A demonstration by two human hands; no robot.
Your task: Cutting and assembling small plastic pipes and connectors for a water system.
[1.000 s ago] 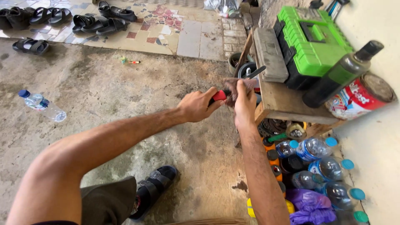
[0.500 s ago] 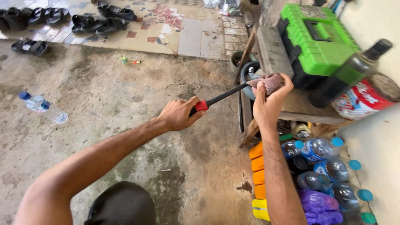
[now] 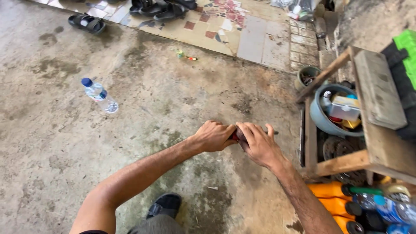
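Observation:
My left hand (image 3: 214,136) is closed round the red handle of a screwdriver (image 3: 234,136), held low over the concrete floor. My right hand (image 3: 256,141) is closed over the tool's shaft just beside it, and the dark metal tip (image 3: 274,132) pokes out past my fingers toward the right. A dark object seems to sit under my right palm, but my fingers hide it. Both hands touch each other at the middle of the view.
A wooden rack (image 3: 373,130) stands at the right with a blue-grey bowl of parts (image 3: 333,110) inside and bottles (image 3: 381,208) below. A plastic water bottle (image 3: 99,95) lies on the floor at the left. Sandals (image 3: 89,22) lie along the far edge. My sandalled foot (image 3: 164,204) is below.
Both hands came down from the rack's height and drew together near the floor. The camera tilted down, so the green toolbox has slid almost out of view.

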